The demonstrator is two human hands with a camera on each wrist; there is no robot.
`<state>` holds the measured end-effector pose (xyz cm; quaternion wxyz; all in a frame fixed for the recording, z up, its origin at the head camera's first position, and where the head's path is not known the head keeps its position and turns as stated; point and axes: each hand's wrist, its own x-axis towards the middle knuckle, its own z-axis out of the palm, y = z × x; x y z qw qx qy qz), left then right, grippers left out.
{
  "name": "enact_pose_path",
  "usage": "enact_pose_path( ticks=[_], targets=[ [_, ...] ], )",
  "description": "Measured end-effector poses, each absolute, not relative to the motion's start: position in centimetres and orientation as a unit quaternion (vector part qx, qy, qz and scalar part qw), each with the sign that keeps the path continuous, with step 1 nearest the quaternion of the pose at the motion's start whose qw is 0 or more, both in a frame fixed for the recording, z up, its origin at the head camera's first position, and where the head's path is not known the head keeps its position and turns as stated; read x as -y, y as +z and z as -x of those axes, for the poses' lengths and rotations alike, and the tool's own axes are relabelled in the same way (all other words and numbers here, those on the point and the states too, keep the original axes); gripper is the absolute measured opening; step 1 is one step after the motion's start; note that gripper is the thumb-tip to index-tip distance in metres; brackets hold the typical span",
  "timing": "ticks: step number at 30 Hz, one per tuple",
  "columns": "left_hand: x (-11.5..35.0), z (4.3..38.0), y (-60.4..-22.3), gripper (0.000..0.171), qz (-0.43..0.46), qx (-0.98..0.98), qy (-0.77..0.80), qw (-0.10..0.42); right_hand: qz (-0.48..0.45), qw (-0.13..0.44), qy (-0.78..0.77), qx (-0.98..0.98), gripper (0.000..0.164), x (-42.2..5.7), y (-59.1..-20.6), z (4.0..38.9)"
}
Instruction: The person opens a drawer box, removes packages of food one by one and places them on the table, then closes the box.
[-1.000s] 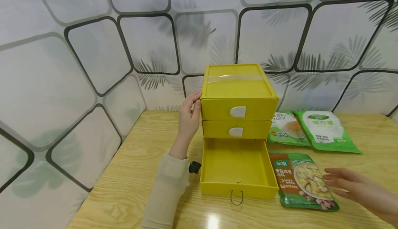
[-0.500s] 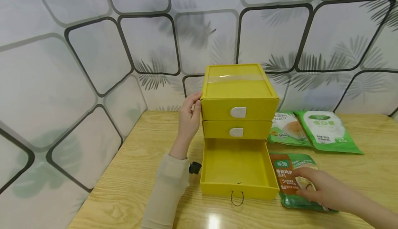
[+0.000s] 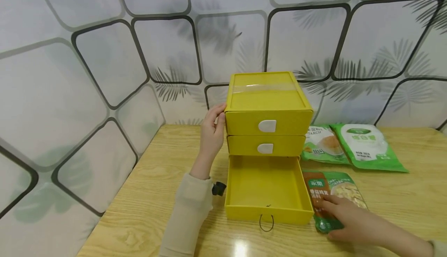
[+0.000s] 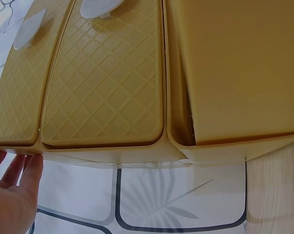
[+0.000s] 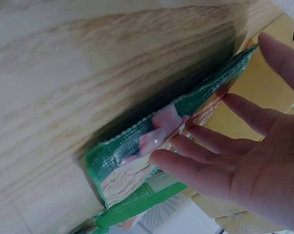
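A yellow cabinet of drawers (image 3: 269,123) stands on the table; its bottom drawer (image 3: 265,183) is pulled out and shows a bare floor. My left hand (image 3: 213,129) rests against the cabinet's upper left side, fingers lying along the edge, as the left wrist view also shows. To the right of the drawer lies a brown and green soup-mix pouch (image 3: 324,183) with a food picture. My right hand (image 3: 356,220) is over it: in the right wrist view the fairly straight fingers (image 5: 200,173) touch its printed face, and the thumb is by its edge.
Two green and white bags, a starch bag (image 3: 323,146) and another powder bag (image 3: 366,146), lie behind the pouch. A patterned wall (image 3: 237,36) closes off the back and left. A thin wire loop (image 3: 266,223) hangs from the drawer front.
My right hand has come in from the right, over the pouch, and its fingers now touch the pouch's left part. The left hand and the cabinet have stayed put.
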<state>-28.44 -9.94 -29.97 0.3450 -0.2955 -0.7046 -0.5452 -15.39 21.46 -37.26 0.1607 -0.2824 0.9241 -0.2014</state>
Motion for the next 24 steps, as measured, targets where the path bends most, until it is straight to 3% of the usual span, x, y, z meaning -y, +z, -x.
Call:
enact_pose_path(
  ticks=[12,24],
  targets=[
    [9.9,28.4,-29.9,0.026,0.300,0.704,-0.540,0.351,0.302,0.128,-0.197,-0.924,0.062,-21.6,-37.4,16.4],
    [10.0,28.5,-30.0,0.026,0.302,0.704,-0.539,0.350,0.313,0.133,-0.223,-0.914,0.061,-22.0,-37.3,17.7]
  ],
)
